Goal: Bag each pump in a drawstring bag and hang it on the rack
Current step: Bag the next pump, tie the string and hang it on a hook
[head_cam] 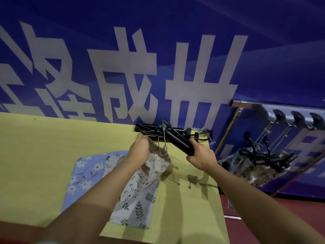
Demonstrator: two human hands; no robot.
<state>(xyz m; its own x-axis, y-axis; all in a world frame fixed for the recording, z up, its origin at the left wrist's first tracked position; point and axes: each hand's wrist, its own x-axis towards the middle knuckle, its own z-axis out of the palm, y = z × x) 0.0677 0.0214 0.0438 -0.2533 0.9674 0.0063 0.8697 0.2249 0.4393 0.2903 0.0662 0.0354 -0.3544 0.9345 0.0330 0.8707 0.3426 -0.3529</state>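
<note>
Right hand (202, 154) clamps round the black tubular pump (177, 140), tilted over the mouth of the cream printed drawstring bag (156, 162). Left hand (140, 147) pinches that bag's rim, holding it up above the yellow-green counter (44, 147). More flat printed bags (88, 175) lie beneath, spare black pumps (149, 128) by the blue banner wall (175, 50), bagged pumps (255, 162) hanging from the metal hook rack (281, 110) at right.
</note>
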